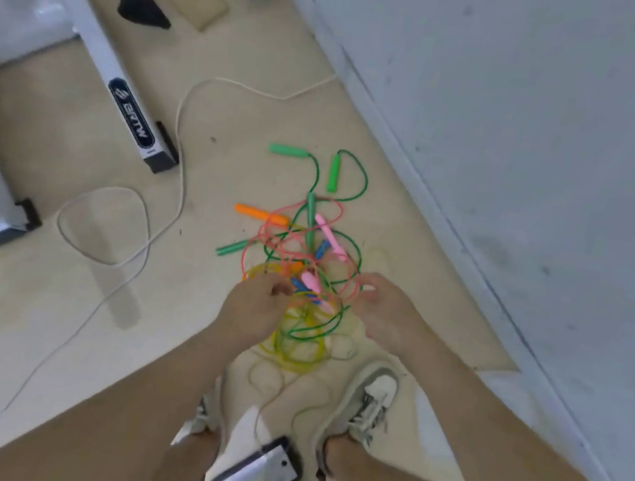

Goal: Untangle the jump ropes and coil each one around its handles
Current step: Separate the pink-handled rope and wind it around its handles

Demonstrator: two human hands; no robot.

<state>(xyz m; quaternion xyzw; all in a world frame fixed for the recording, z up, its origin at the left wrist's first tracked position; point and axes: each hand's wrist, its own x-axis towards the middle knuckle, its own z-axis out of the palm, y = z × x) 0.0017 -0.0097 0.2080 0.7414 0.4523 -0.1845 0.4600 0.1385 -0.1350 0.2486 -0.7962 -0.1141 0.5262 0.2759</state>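
Note:
A tangle of jump ropes (301, 254) lies on the beige floor: green, pink, orange, blue and yellow cords with matching handles. Two green handles (288, 150) lie at the far edge, an orange handle (259, 213) at the left, a pink handle (331, 234) in the middle. Yellow coils (298, 351) lie nearest my feet. My left hand (255, 305) reaches into the pile with curled fingers pinching cords by a blue handle (300, 284). My right hand (383, 313) holds pink and green cords at the pile's right side.
A white cable (163, 216) loops over the floor to the left. White stand legs with black feet (149, 138) stand at the left, a green seat on black legs (137, 4) at the back. A grey wall (530, 149) runs along the right. My shoes (364, 406) are just below the pile.

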